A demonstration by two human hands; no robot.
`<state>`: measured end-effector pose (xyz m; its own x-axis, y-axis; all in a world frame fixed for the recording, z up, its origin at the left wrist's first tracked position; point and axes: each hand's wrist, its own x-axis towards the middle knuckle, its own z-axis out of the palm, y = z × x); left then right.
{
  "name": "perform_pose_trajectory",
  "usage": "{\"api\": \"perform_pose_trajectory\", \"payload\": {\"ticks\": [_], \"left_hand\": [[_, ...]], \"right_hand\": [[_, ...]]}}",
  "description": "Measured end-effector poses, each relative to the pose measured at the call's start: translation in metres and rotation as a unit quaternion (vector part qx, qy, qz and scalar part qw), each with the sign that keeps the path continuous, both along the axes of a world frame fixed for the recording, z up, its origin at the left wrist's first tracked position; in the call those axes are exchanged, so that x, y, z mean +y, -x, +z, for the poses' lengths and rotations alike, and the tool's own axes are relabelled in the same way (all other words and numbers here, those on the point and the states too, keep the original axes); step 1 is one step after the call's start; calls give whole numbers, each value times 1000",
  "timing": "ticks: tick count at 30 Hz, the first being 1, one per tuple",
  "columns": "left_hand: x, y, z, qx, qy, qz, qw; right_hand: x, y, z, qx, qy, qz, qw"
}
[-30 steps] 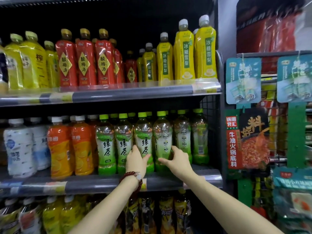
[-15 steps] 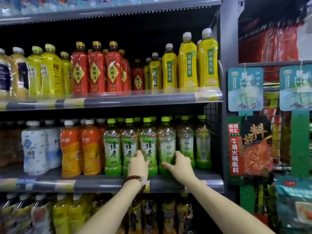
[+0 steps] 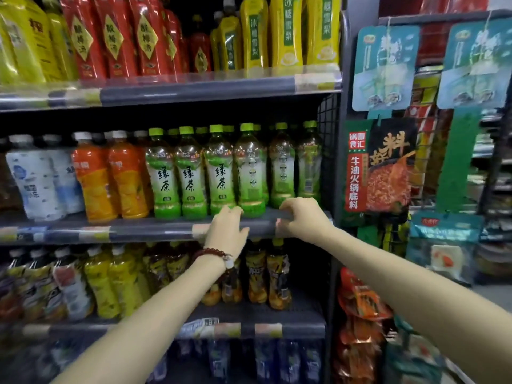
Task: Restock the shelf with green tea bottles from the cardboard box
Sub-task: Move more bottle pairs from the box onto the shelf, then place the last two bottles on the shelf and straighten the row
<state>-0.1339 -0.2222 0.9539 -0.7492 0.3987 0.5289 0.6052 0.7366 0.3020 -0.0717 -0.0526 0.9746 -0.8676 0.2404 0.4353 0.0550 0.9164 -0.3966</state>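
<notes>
my left hand [image 3: 225, 231] rests over the front edge of the middle shelf [image 3: 144, 230], fingers loosely curled and holding nothing, fingertips just at the foot of the green tea bottles [image 3: 221, 169]. a bead bracelet [image 3: 214, 253] circles that wrist. my right hand [image 3: 303, 220] sits further right on the same edge, fingers bent down over the rail by a price tag [image 3: 282, 227]; it looks empty, though i cannot tell whether it pinches the rail. the two hands are apart, both forearms reaching up from below.

the green tea stands upright in a front row along the right half of this shelf, green caps up, more rows behind. three labels face out with the characters, the ones to the right are turned. left of them stand orange bottles [image 3: 110, 178], then white bottles [image 3: 36, 178].

the shelf above [image 3: 194, 90] carries red bottles [image 3: 116, 37] and yellow bottles [image 3: 285, 31]. the shelf below [image 3: 277, 329] holds yellow and dark drinks, blurred. a wire grid [image 3: 328, 151] closes the right end of the unit. beyond it hang snack packs [image 3: 385, 164] and teal packs [image 3: 385, 65] on a side rack. the box is not in my view.
</notes>
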Motion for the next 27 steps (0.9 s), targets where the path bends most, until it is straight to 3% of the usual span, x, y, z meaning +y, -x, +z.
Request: {"api": "perform_pose_trajectory", "payload": {"ticks": [4,14,27], "left_hand": [[20,-26,-22,-9,14,-48,999],[75,-70,-102,-90,47,-148,984],[128,-111,-230,-187,154,-232,942]], "right_hand": [[16,-31,-24,9,3,-5,1000],[64,-106,-104,-100,56,-105,988],[100,-203,-235,-215,129,-255,934]]}}
